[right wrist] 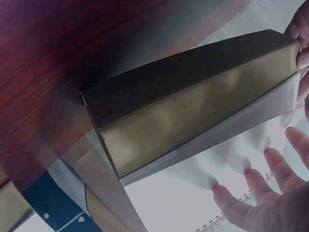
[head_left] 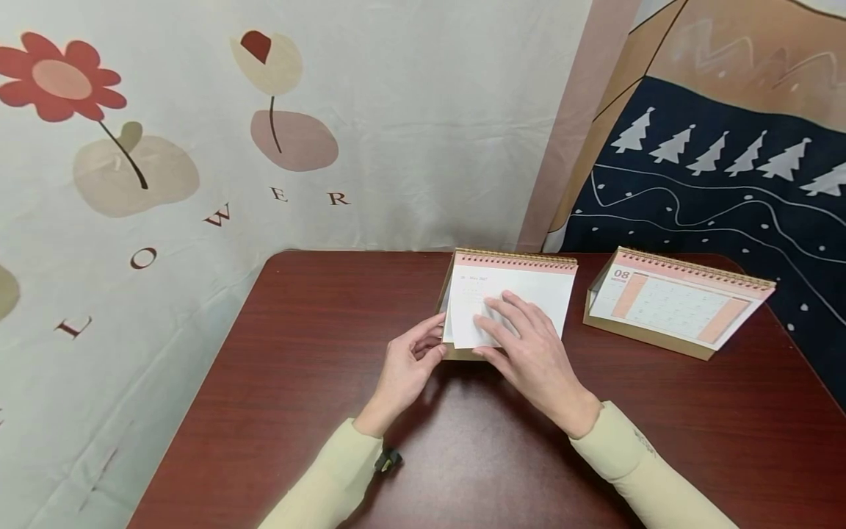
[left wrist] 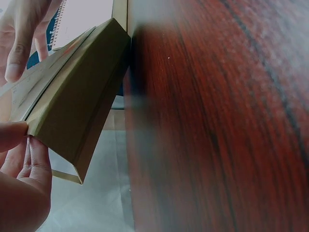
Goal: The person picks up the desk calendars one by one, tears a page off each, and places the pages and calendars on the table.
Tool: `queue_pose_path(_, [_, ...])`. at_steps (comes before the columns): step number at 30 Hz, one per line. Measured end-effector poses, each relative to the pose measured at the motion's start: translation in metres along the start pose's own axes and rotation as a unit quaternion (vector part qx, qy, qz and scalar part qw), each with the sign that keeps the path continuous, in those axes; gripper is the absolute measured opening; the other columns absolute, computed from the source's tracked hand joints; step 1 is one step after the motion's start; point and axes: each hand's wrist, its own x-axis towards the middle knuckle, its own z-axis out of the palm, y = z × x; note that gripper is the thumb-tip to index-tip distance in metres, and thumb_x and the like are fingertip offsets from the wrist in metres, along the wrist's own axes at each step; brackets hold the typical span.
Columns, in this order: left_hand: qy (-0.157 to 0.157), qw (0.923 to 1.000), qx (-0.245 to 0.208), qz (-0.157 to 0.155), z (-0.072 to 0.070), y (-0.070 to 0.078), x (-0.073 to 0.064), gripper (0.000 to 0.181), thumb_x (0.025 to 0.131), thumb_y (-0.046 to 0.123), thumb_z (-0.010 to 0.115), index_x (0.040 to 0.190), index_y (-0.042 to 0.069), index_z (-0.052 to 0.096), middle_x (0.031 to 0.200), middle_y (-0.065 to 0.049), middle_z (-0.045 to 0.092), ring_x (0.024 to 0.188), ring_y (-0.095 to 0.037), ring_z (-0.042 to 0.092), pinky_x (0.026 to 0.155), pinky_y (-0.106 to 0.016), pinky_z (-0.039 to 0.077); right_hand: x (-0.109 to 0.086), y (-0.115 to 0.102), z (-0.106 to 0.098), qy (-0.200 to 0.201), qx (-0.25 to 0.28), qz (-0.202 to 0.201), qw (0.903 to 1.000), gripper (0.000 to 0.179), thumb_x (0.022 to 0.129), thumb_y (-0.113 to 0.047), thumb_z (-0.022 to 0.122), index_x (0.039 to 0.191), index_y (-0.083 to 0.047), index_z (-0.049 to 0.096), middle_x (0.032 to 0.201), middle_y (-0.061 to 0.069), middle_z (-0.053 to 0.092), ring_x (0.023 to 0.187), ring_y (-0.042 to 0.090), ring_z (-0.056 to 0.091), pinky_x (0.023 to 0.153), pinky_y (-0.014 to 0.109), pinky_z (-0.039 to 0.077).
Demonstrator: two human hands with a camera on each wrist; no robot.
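A spiral-bound desk calendar (head_left: pixel 529 294) with a pink top strip and a mostly white page stands near the table's back edge. My left hand (head_left: pixel 406 367) pinches its lower left corner, thumb in front and fingers behind the tan cardboard stand (left wrist: pixel 87 92). Across the white page lies my right hand (head_left: pixel 532 349), its fingers spread and fairly straight. In the right wrist view those fingertips (right wrist: pixel 219 193) touch the page. The page's lower edge lifts slightly off the sheets beneath it.
A second desk calendar (head_left: pixel 681 305), showing 08, stands to the right on the dark red wooden table (head_left: pixel 317 330). A small dark object (head_left: pixel 388 461) is by the left sleeve. Behind the table hang a flower-print cloth (head_left: pixel 410 147) and a navy tree-print cloth (head_left: pixel 700 191).
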Motion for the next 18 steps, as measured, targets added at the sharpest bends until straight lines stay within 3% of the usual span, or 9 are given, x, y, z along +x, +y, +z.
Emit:
queue_pose_path(10, [0.001,1.0,-0.01,0.0,0.0005,-0.002,0.0008,0.049,0.09,-0.014,0.065,0.137,-0.002,0.064,0.107,-0.019,0.073,0.098,-0.028,0.07,0.08,-0.02,0.056,-0.0034,0.0003,-0.0039,0.02,0.026,0.004,0.9994,0.05,0.105,-0.05,0.051,0.127,-0.009,0.07,0.134,0.012,0.065,0.137,0.037,0.052,0.107,0.063,0.042])
queue_pose_path(18, [-0.001,0.9998,-0.018,-0.002,0.0005,-0.0012,0.0005,0.05,0.089,-0.014,0.065,0.138,-0.002,0.063,0.108,-0.019,0.073,0.099,-0.029,0.07,0.08,-0.02,0.057,-0.0061,0.0025,-0.0086,0.031,0.039,0.008,0.9987,0.052,0.105,-0.048,0.053,0.13,-0.005,0.068,0.13,0.01,0.068,0.133,0.036,0.056,0.112,0.051,0.043])
